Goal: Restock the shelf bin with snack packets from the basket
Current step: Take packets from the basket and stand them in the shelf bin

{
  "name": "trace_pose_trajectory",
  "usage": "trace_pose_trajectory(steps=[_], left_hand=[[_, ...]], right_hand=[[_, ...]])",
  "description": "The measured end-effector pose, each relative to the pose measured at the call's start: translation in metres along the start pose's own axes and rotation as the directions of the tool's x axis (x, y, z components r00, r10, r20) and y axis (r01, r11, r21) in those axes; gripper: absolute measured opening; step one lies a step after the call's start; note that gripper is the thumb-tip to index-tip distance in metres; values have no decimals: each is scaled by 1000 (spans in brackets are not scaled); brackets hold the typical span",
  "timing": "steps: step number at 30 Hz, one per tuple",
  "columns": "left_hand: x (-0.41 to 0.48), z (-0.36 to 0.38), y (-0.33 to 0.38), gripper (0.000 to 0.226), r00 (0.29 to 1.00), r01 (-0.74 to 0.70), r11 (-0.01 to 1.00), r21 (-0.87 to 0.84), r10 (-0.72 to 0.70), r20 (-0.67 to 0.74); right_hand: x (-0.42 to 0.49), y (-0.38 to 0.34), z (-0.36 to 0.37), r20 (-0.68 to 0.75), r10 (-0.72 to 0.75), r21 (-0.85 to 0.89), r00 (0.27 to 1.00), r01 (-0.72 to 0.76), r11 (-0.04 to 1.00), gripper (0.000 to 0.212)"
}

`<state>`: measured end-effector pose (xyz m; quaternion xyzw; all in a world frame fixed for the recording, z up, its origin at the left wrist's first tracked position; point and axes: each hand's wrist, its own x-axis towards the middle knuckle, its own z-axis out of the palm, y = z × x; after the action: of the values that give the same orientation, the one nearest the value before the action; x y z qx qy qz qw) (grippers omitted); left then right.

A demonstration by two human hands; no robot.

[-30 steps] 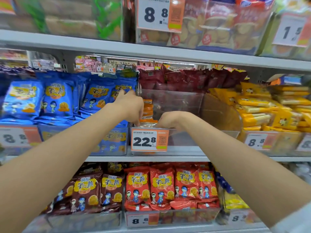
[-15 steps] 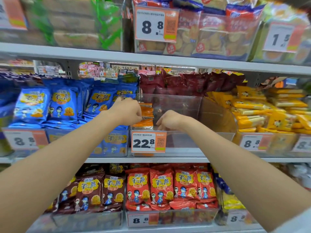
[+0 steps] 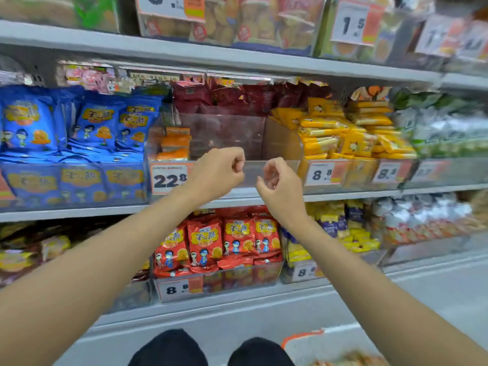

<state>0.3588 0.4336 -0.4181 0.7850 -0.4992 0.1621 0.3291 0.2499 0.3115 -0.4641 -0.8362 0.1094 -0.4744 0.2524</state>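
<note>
Shelf [image 3: 79,212] runs across just beyond and below both hands. The clear shelf bin [image 3: 282,141] sits on it straight ahead of them, with both hands in front of its low front wall; whether they touch it can't be told. The bin is mostly bare on the side beyond the right hand. Basket [image 3: 301,338] is far below the hands and back toward the person, off to the right-hand side, with only its orange rim corner in view. It is well apart from both hands and nearer the right one. Snack packets in basket [image 3: 351,359] are blurred, so long axis and count can't be read. The orange packets [image 3: 175,142] already in the bin are stacked flat, long axis running left-right, up and left of the left hand against the bin's left wall. Left hand [image 3: 217,173]: fingers clenched into a loose fist, grasping nothing visible. Right hand [image 3: 281,183]: just right of the left with a small gap between them, fingers relaxed and half curled, palm turned inward, empty. The 22.8 price tag [image 3: 169,178] is just left of the left hand on the bin front. Judgement: no packet is in hand, so next comes a reach down and back to the basket. The right arm has the shorter path, and the open space for the refill is ahead of the right hand.
</note>
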Motion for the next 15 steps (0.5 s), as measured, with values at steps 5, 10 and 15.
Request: trace_pose_trajectory(steps=[5,10,15], left_hand=[[-27,86,45,23,966,-32,998,-54,45,256],[-61,186,74,18,836,-52,996,-69,81,543],[-99,270,88,16,706,43,989,-141,69,705]], right_hand=[[-74,66,-43,66,210,-115,976,-201,973,15],[-144,130,-70,102,417,-169,903,-397,902,27],[-216,188,-87,175,596,-270,784,-544,794,31]])
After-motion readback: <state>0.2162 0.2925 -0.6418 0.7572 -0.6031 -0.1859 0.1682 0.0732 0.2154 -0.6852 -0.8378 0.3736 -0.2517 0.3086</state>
